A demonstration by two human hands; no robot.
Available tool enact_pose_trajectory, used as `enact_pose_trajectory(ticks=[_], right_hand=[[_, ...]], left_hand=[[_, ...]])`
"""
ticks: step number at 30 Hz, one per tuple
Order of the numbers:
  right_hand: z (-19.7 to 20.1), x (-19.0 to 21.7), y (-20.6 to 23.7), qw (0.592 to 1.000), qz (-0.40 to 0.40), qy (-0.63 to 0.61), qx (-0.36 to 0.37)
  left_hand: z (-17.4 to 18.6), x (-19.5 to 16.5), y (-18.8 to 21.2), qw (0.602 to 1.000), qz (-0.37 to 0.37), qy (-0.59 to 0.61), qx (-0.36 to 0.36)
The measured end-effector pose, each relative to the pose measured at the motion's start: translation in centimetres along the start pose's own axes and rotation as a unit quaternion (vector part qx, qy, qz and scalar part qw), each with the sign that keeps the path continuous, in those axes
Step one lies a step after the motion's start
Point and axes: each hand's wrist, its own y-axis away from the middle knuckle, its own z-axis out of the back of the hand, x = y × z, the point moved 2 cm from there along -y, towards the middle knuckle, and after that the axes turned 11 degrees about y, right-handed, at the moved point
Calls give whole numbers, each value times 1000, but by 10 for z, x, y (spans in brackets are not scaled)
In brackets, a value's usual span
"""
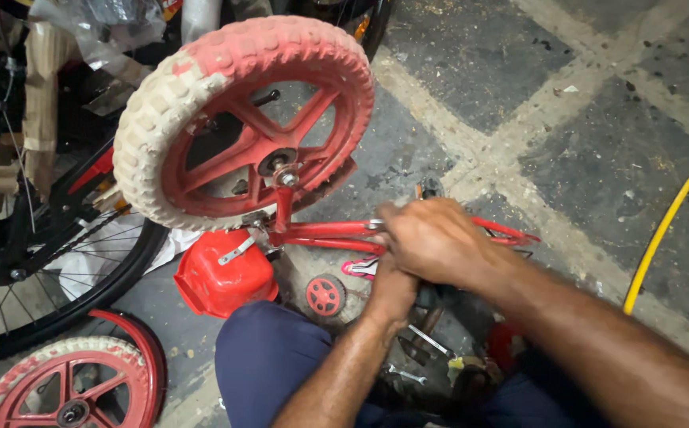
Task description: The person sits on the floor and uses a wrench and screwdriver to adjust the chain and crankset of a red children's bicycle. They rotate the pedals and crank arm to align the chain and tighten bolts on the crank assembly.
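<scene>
Over the grey tiled floor, I see my right hand curled shut on the upturned red bicycle frame below its wheel, my left hand tucked beneath, fingers hidden.

From where I watch, the widest open room is the bare concrete floor at far right, crossed only by a yellow hose along the right edge. Far left is blocked by the red-and-white knobby wheel standing on its fork, with a black spoked bicycle wheel behind it. The near left holds a second small red wheel and a red plastic guard. Spanners clutter the near floor between the knees.
</scene>
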Motion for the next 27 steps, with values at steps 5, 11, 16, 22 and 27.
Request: enact_pose_trajectory(ticks=[5,11,16,22,27], right_hand=[[-12,34,-30,996,56,51,-39],[18,1,-22,995,-50,-84,-29],[25,-50,35,811,-124,-535,-201],[-61,-80,118,724,-253,-609,-202],[-158,-77,145,517,-231,-802,-192]], left_hand=[[19,1,0,996,23,81,-12],[-4,-15,9,999,17,33,32],[-14,-32,14,995,85,-2,50],[20,-51,20,993,69,-87,39],[43,-45,23,996,90,-16,16]])
